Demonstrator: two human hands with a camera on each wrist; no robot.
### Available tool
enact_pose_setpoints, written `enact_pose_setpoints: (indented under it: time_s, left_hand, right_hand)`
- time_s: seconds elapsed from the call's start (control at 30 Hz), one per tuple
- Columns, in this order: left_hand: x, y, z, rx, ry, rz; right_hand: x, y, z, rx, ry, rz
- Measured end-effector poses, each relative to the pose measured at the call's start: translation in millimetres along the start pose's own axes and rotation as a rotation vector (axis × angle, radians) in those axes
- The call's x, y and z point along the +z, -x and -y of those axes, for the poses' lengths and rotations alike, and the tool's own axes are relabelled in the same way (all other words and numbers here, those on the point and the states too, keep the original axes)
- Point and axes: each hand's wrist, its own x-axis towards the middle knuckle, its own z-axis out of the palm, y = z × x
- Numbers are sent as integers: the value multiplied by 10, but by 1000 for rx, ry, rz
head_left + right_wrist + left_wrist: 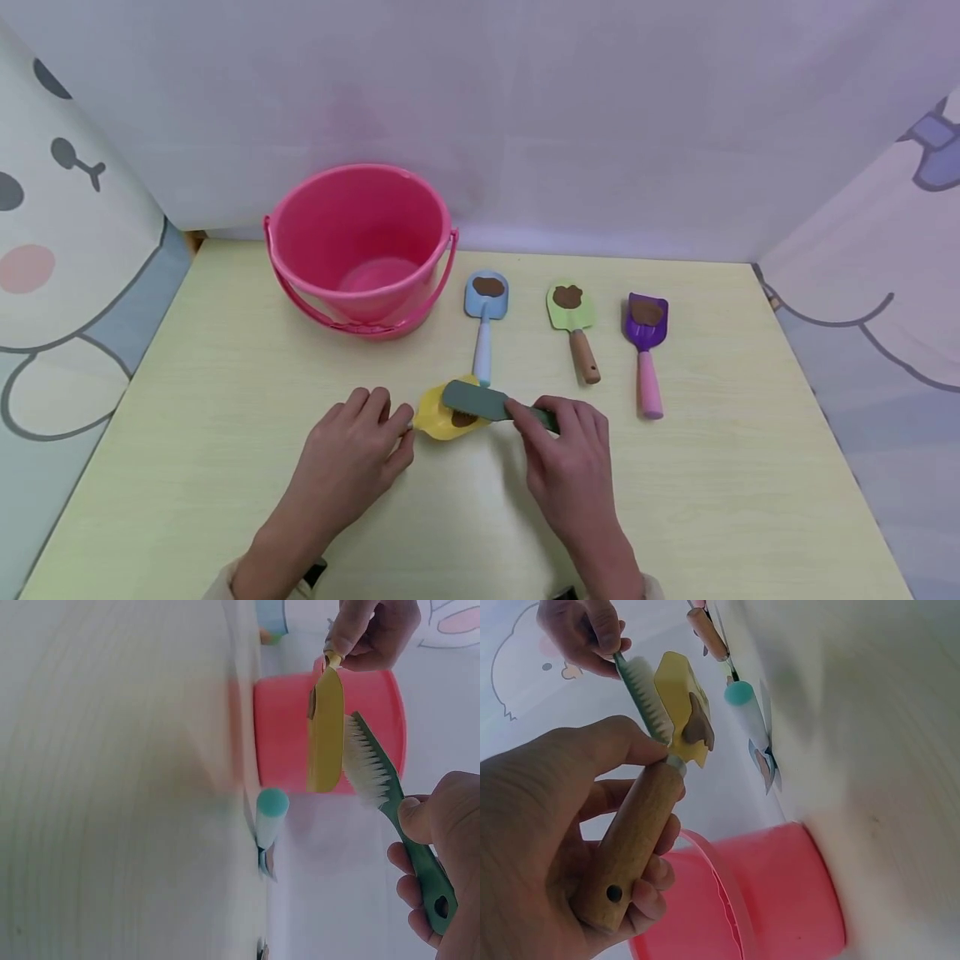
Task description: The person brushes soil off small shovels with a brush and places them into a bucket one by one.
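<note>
My left hand (352, 446) grips the wooden handle (637, 836) of a small yellow shovel (431, 414), held above the table. A brown patch (697, 724) shows on the shovel's blade. With my right hand (570, 462) I hold a green brush (476, 401) by its handle, fingers and thumb around it. Its white bristles (363, 765) face the yellow blade and sit right at its surface in the right wrist view. From the head, the brush back overlaps part of the blade and of the brown patch.
A pink bucket (375, 304) stands at the back left of the table (712, 500), its handle hanging at the front. To its right lie a blue shovel (483, 342), a green shovel (584, 358) with a wooden handle and a purple shovel (649, 383), each with a brown patch.
</note>
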Motion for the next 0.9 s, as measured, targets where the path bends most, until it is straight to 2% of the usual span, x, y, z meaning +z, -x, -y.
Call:
enact_pose_setpoints:
  time_s: [0.23,0.47,0.7,0.9]
  left_hand:
    - [-29,-24,-10,2,-12,-7]
    - [-50,-22,3,-12,-12,9]
    - [-61,-7,2,-10,-13,5]
    - [-73,14,3,-11,-19,7]
  right_hand:
    - [11,-8,20,-30,30,16]
    - [9,-11,8,-37,43,-9]
    - [8,6,3,-10,47,1]
    - [10,18,0,-7,42,-23]
